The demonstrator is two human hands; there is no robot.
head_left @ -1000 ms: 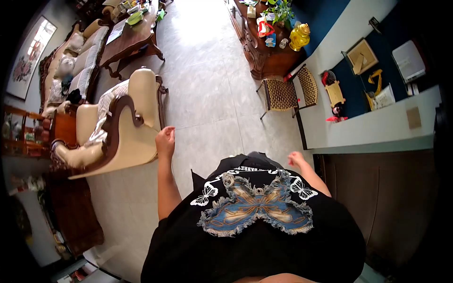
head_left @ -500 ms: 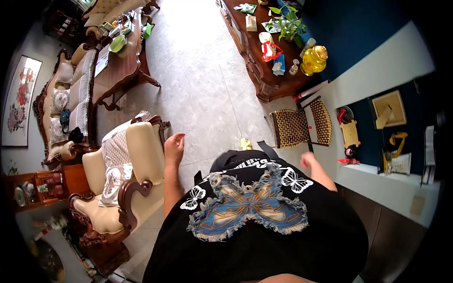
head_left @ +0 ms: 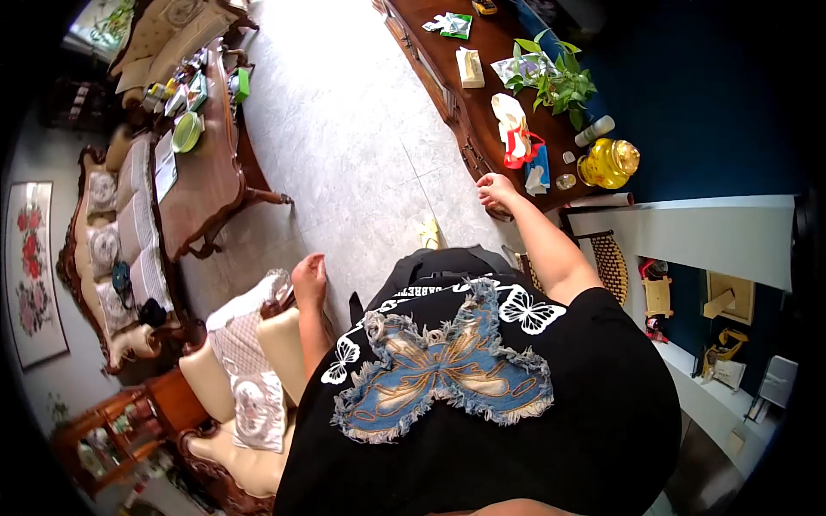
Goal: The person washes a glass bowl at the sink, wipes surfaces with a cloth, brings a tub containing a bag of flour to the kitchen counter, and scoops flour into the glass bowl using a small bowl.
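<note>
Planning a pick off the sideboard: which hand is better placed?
Likely the right hand: it's extended by the near corner of the sideboard and looks empty. The left hand hangs beside the armchair, farther away.

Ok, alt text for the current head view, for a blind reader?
A person, seen from above, holds the right hand, seemingly empty, by a dark wooden cabinet bearing a leafy plant and yellow jar; contact is unclear. The left hand, loosely curled, is near a cream armchair.

Head cam faces fwd & down, close abv shirt (head_left: pixel 482 391).
</note>
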